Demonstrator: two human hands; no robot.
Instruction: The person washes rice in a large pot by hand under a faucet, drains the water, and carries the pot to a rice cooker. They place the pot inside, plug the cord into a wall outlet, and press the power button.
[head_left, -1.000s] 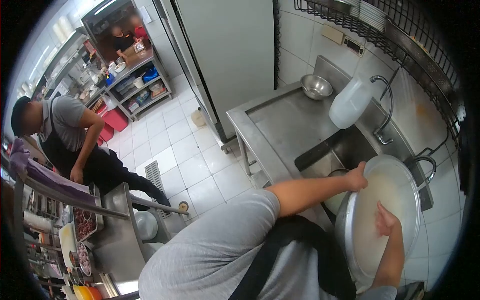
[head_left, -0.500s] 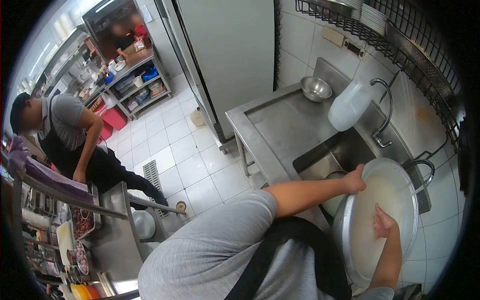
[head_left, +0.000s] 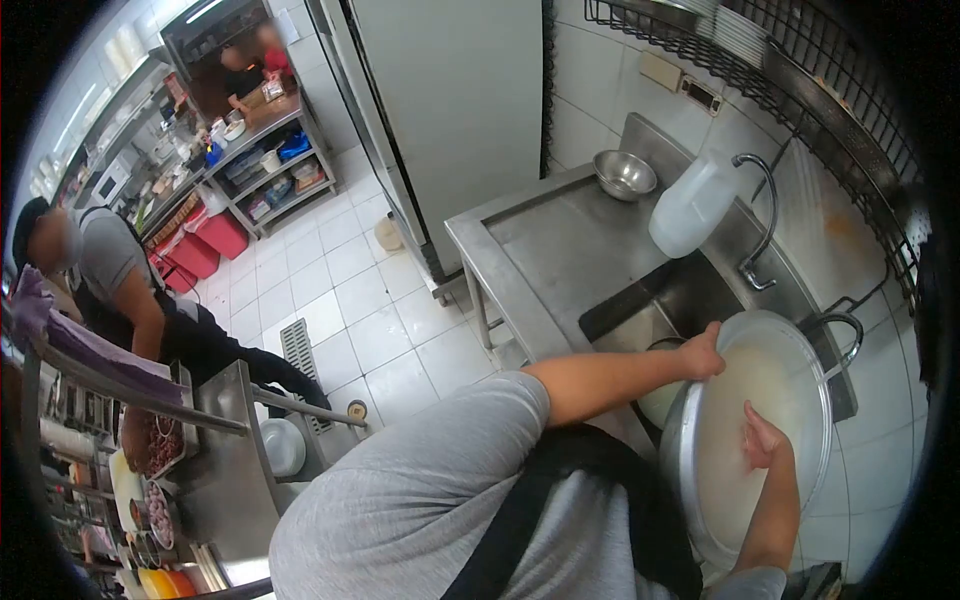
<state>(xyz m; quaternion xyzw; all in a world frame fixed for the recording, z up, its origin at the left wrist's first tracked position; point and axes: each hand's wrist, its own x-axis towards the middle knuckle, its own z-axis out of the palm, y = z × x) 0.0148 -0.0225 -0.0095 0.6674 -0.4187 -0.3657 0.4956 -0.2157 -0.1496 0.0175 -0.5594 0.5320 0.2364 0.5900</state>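
left arm (head_left: 620, 386): outstretched | left hand (head_left: 704, 353): curled grip | right forearm (head_left: 775, 505): extended | right hand (head_left: 764, 438): fingers apart

A metal bowl (head_left: 625, 175) and a translucent white jug (head_left: 690, 210) are set on the steel counter (head_left: 540, 225). Above, a stack of white plates (head_left: 740, 28) is held on a black wire rack (head_left: 890, 140). A tall grey panel (head_left: 450, 110) is seen beside the tiled floor (head_left: 365, 300), into which a drain grate (head_left: 298, 345) is let. At the left, a purple cloth (head_left: 100, 355) is draped over a rail, and a tray of dark red pieces (head_left: 168, 445) is placed below, leaned toward by a co-worker (head_left: 115, 265) in a cap. Red bins (head_left: 218, 232) are stood farther back, near a shelf unit where a blue bag (head_left: 295, 147) is kept.
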